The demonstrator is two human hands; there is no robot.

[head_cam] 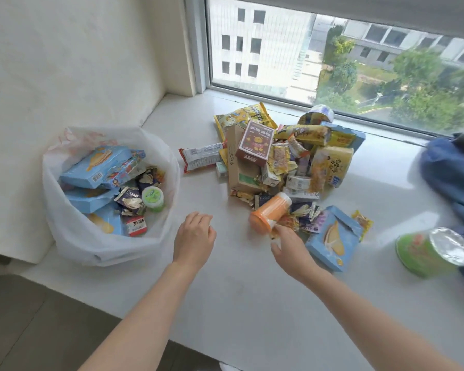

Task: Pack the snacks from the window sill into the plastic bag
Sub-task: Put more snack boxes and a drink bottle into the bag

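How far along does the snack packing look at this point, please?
Partly done. The plastic bag already holds several blue boxes and small packets. The right hand is at the orange jar; the left hand is empty. The pile and green cup remain.

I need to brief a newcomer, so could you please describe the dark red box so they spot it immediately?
Start at the snack pile below the window. The dark red box sits atop its left side, the only maroon carton, with yellow cartoon artwork.
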